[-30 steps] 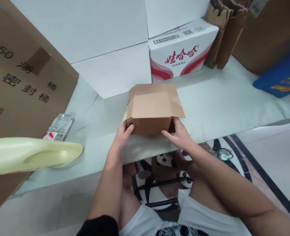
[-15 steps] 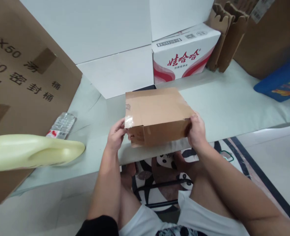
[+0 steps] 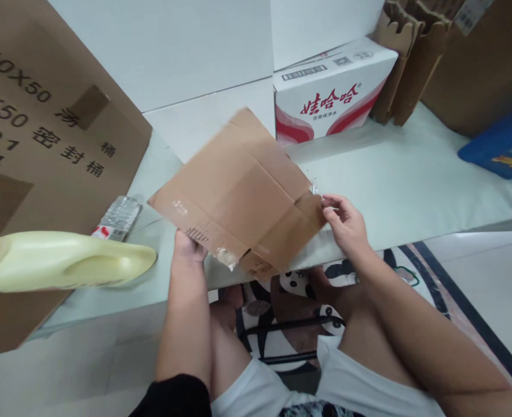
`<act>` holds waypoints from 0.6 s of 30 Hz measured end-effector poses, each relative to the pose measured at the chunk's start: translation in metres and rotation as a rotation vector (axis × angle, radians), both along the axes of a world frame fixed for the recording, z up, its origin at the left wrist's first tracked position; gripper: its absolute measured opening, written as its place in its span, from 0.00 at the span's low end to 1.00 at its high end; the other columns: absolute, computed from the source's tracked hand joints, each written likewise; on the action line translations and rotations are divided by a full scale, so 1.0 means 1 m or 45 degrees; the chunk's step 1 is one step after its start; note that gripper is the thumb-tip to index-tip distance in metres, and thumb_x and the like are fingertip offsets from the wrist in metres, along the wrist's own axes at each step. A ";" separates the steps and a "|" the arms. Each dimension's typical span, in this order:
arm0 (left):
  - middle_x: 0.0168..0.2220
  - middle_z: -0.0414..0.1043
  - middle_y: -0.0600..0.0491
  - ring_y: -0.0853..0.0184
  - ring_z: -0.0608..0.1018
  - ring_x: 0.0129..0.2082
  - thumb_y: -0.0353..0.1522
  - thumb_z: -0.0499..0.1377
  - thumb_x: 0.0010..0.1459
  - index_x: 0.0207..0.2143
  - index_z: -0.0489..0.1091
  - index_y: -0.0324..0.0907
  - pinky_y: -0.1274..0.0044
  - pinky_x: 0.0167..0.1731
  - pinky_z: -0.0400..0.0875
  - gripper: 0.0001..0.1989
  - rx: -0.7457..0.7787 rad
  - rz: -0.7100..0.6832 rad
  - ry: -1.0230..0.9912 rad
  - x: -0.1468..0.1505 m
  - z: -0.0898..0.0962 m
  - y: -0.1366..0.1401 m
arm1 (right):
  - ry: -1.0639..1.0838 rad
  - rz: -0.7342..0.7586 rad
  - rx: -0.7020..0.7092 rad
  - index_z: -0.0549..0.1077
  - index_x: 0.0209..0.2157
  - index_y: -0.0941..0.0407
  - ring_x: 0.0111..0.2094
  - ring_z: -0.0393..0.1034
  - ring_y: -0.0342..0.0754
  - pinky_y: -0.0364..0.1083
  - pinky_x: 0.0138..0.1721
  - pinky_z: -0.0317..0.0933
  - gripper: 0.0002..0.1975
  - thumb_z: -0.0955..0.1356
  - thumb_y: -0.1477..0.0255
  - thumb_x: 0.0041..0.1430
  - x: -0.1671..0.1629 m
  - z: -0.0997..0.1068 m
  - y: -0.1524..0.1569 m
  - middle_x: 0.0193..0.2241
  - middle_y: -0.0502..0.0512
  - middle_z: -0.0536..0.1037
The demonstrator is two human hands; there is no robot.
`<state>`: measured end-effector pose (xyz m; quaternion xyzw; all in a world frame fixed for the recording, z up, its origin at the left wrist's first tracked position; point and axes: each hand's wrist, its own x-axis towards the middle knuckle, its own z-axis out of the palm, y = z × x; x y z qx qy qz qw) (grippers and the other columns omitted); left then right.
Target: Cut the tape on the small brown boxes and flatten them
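A brown cardboard box (image 3: 234,185) is held tilted above the front of the table, looking partly flattened, with its flap (image 3: 288,234) hanging toward me. Clear tape clings to its front corner. My left hand (image 3: 189,246) grips its lower left edge, the fingers partly hidden beneath the cardboard. At the box's right end, my right hand (image 3: 346,223) has thumb and fingertips closed at the flap's edge. A bit of clear tape stands up just beyond those fingertips.
A pale yellow bottle (image 3: 65,260) juts in at left, near a clear plastic bottle (image 3: 119,217) lying down. A large printed carton (image 3: 43,127) stands behind them. A white-and-red carton (image 3: 334,98), folded cardboard (image 3: 406,63) and a blue container (image 3: 499,147) line the back and right.
The box has turned and tipped up, its far side swinging left, and looks flatter. My left hand has shifted slightly left and down along its edge; my right hand has changed its hold.
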<state>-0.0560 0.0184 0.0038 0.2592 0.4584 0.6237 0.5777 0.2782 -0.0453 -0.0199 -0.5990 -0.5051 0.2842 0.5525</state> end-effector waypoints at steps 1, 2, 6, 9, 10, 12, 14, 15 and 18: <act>0.32 0.82 0.47 0.57 0.84 0.39 0.38 0.58 0.59 0.38 0.78 0.40 0.67 0.43 0.81 0.13 0.001 0.011 -0.046 0.002 0.005 -0.001 | 0.023 -0.033 0.010 0.72 0.51 0.53 0.50 0.73 0.55 0.54 0.50 0.69 0.28 0.70 0.49 0.56 0.000 -0.001 0.002 0.50 0.60 0.77; 0.33 0.82 0.47 0.56 0.84 0.41 0.39 0.58 0.59 0.39 0.78 0.41 0.66 0.44 0.81 0.14 0.013 0.017 -0.087 0.004 0.008 -0.002 | 0.081 -0.049 0.012 0.69 0.54 0.51 0.53 0.72 0.55 0.54 0.49 0.70 0.32 0.72 0.49 0.52 -0.001 -0.003 0.003 0.55 0.61 0.74; 0.39 0.82 0.46 0.52 0.83 0.47 0.40 0.59 0.58 0.43 0.78 0.44 0.63 0.48 0.79 0.15 0.066 -0.020 -0.213 0.017 0.013 -0.007 | 0.534 0.260 -0.217 0.70 0.47 0.52 0.34 0.74 0.49 0.47 0.30 0.69 0.34 0.72 0.43 0.46 -0.006 -0.003 0.003 0.38 0.57 0.78; 0.41 0.82 0.46 0.52 0.81 0.48 0.42 0.58 0.58 0.43 0.77 0.44 0.63 0.48 0.78 0.16 0.094 -0.084 -0.289 0.025 0.017 -0.009 | 0.690 0.465 -0.389 0.71 0.31 0.55 0.18 0.60 0.41 0.42 0.18 0.55 0.30 0.75 0.44 0.41 -0.013 0.004 -0.002 0.20 0.48 0.70; 0.42 0.81 0.45 0.52 0.81 0.49 0.43 0.56 0.59 0.43 0.77 0.44 0.64 0.48 0.77 0.17 0.119 -0.095 -0.332 0.026 0.019 -0.008 | 0.705 0.437 -0.381 0.70 0.28 0.55 0.16 0.54 0.38 0.41 0.16 0.50 0.29 0.76 0.45 0.39 -0.014 0.008 -0.004 0.17 0.46 0.67; 0.44 0.81 0.46 0.54 0.80 0.50 0.47 0.51 0.61 0.42 0.76 0.44 0.65 0.46 0.77 0.21 0.160 -0.078 -0.435 0.030 0.024 -0.005 | 0.708 0.277 -0.288 0.68 0.27 0.55 0.14 0.48 0.36 0.40 0.15 0.45 0.29 0.77 0.46 0.38 -0.014 0.015 -0.006 0.16 0.43 0.64; 0.44 0.80 0.47 0.57 0.80 0.49 0.47 0.47 0.62 0.40 0.76 0.45 0.66 0.44 0.78 0.23 0.145 0.001 -0.523 0.034 0.029 -0.001 | 0.644 0.014 -0.161 0.67 0.26 0.55 0.14 0.49 0.35 0.39 0.15 0.47 0.29 0.77 0.46 0.38 -0.004 0.023 -0.010 0.16 0.42 0.64; 0.43 0.80 0.47 0.58 0.81 0.48 0.46 0.46 0.62 0.38 0.75 0.45 0.67 0.43 0.78 0.23 0.119 0.039 -0.552 0.037 0.031 0.000 | 0.573 -0.145 -0.105 0.66 0.26 0.55 0.15 0.51 0.36 0.40 0.15 0.49 0.29 0.76 0.46 0.39 0.006 0.028 -0.014 0.16 0.43 0.65; 0.40 0.80 0.48 0.58 0.82 0.45 0.45 0.48 0.61 0.36 0.75 0.43 0.67 0.41 0.78 0.21 0.062 0.017 -0.585 0.043 0.033 0.001 | 0.279 -0.608 -0.027 0.65 0.26 0.54 0.15 0.58 0.40 0.42 0.17 0.55 0.26 0.73 0.46 0.48 0.049 0.045 -0.036 0.15 0.44 0.65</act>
